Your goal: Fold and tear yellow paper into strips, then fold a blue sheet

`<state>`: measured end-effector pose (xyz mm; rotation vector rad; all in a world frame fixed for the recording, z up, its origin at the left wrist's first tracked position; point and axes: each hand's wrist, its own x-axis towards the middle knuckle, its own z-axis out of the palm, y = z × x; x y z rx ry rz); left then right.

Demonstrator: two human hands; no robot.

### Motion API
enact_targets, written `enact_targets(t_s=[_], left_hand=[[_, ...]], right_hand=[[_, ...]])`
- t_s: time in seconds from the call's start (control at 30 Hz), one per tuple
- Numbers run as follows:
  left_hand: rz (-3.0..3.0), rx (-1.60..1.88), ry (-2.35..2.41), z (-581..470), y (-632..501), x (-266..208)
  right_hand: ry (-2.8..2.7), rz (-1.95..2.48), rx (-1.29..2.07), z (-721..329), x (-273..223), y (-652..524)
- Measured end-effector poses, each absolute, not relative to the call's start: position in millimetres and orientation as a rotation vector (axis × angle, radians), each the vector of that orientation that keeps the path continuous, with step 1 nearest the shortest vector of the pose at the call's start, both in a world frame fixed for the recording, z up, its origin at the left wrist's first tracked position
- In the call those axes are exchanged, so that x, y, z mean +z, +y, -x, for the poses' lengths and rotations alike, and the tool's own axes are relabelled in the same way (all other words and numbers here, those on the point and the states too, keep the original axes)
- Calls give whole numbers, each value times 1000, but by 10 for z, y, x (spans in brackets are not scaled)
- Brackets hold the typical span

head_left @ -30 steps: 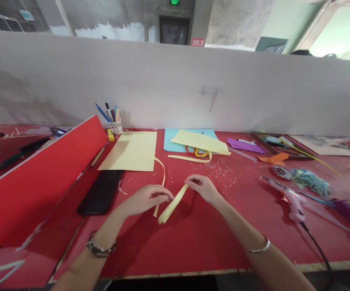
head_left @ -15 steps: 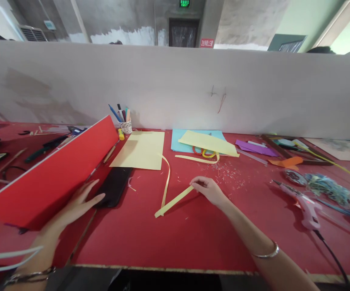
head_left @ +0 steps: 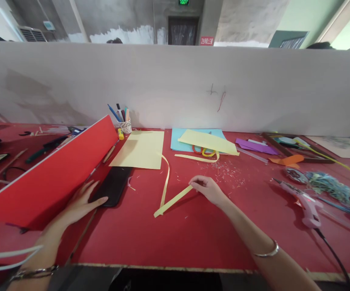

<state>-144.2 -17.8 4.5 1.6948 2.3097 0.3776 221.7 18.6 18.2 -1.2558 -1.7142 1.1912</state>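
My right hand (head_left: 207, 189) pinches the upper end of a yellow paper strip (head_left: 175, 200) between thumb and fingers. The strip slants down to the left, its far end near the red tabletop. A second, curved yellow strip (head_left: 166, 184) runs from the yellow sheet (head_left: 141, 150) down to that lower end. My left hand (head_left: 84, 203) is open, fingers spread, by the base of a tilted red board (head_left: 60, 173). Its thumb reaches onto the lower edge of a black phone-like slab (head_left: 114, 188); some fingertips are hard to make out against the board.
A pink glue gun (head_left: 308, 206) with a cord lies at the right, near tangled blue-green fibre (head_left: 329, 186). Scissors (head_left: 208, 152) lie partly under folded yellow paper (head_left: 208, 141). A pen cup (head_left: 125, 126) stands by the white partition (head_left: 169, 89). White cables (head_left: 8, 256) cross the lower left.
My left thumb has slid slightly to the right on the black slab. My right hand and its strip stay nearly where they were; the view has shifted a little.
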Motion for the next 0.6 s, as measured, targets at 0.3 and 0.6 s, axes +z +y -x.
enact_targets(t_s=[0.3,0.6], left_hand=[[-1617,424,2201,1465,-209,25],[-1626,391,2243,1417,-194,76]], right_hand=[[-1734,1261,1182,-2214,186,174],[-1716,1261,1206,-2213,172,173]])
